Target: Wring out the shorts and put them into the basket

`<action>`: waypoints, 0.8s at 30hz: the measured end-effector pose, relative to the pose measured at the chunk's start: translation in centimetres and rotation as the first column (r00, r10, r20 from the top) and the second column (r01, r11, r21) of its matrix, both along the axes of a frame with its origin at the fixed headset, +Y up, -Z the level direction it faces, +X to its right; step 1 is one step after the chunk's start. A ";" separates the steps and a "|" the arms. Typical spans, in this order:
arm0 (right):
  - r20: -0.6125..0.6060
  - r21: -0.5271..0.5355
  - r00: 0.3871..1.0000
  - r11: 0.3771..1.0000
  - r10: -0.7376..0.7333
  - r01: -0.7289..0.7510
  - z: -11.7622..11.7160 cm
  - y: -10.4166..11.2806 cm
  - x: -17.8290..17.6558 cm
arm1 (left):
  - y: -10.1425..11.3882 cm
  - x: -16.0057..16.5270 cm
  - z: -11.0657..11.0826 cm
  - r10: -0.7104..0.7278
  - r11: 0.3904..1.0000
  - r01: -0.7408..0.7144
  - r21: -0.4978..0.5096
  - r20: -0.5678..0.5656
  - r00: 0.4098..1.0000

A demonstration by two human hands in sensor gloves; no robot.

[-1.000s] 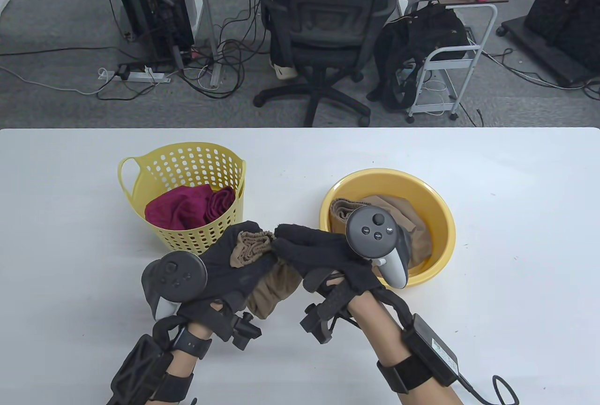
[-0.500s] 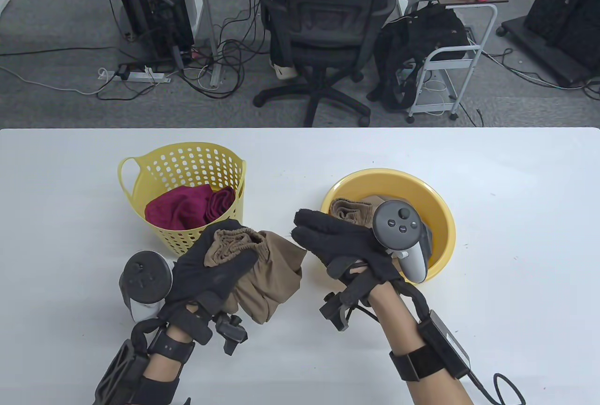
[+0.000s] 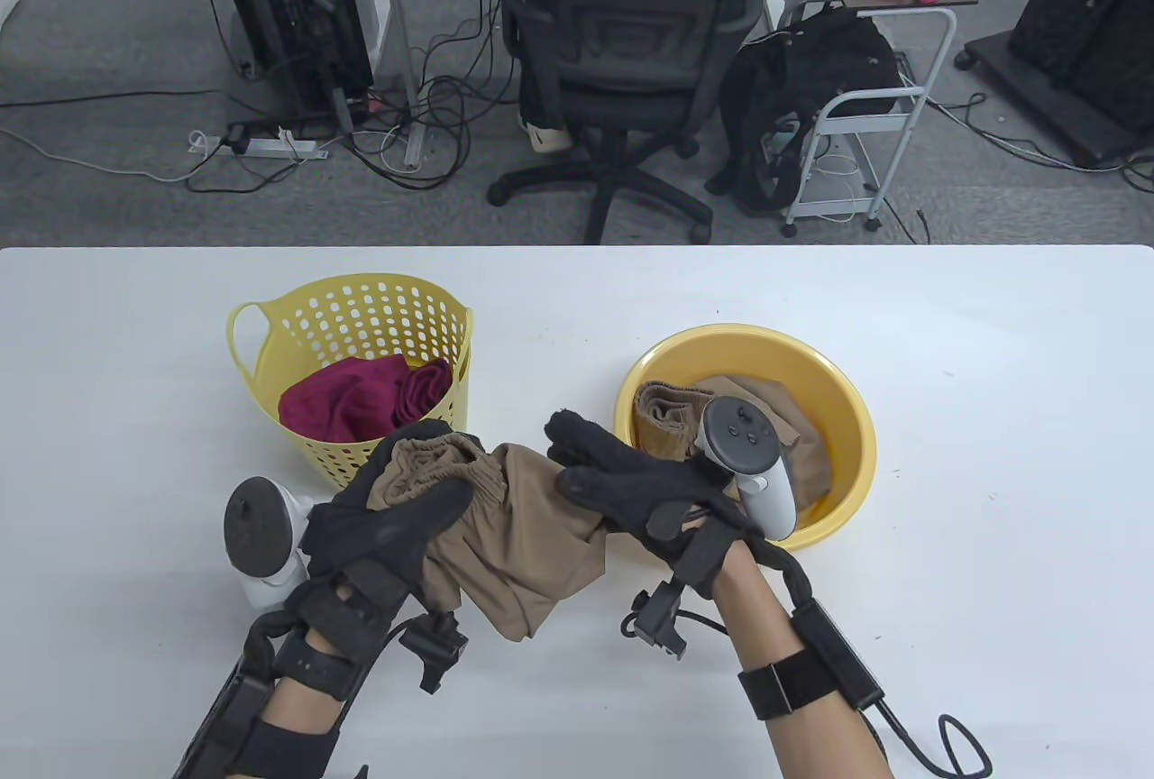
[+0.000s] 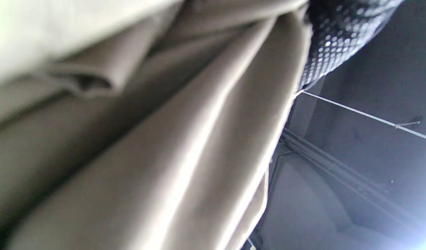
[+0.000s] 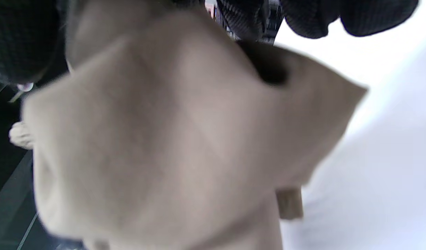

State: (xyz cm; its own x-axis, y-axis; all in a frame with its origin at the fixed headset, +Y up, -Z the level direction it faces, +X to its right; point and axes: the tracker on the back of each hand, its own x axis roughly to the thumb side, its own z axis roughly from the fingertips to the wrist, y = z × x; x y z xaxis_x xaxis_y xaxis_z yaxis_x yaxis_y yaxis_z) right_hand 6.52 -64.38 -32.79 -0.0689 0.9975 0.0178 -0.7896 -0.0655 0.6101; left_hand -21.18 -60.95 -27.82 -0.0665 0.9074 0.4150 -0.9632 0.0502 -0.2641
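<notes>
basket [image 3: 270, 337] on counter [image 3: 992, 454] | basin [image 3: 847, 418] right of basket, apart | folded cloth [image 3: 361, 400] in basket | shorts [image 3: 514, 536] in front of basket, toward basin | left hand [image 3: 388, 526] in front of basket | right hand [image 3: 631, 481] right of shorts, before basin | chair [image 3: 631, 31] behind basket, beyond counter

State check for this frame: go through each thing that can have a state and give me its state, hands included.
tan shorts: held above the table, bunched, hanging loose, not twisted.
left hand: grips the shorts' waistband end.
right hand: holds the shorts' other edge.
yellow basket: upright, holds maroon cloth.
yellow basin: upright, holds brown cloth.
</notes>
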 end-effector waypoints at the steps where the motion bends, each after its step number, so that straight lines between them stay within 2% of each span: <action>1: -0.034 -0.015 0.999 1.000 -0.020 0.019 0.1 -0.4 -0.4 | -0.2 0.1 -0.1 0.025 1.000 -0.025 -0.011 0.008 1.000; 5: -0.127 -0.069 0.987 0.993 -0.102 0.094 0.3 -1.5 -1.7 | -0.7 0.3 -0.4 0.078 0.997 -0.077 -0.026 0.040 0.996; 14: -0.220 -0.155 0.952 0.971 -0.214 0.182 1.0 -3.1 -3.8 | -1.4 0.8 -0.8 0.096 0.995 -0.094 -0.044 0.051 0.994; 24: -0.242 -0.127 0.960 0.985 -0.145 0.117 1.4 -3.3 -4.6 | -1.9 1.2 -0.9 0.071 0.996 -0.069 -0.050 0.052 0.996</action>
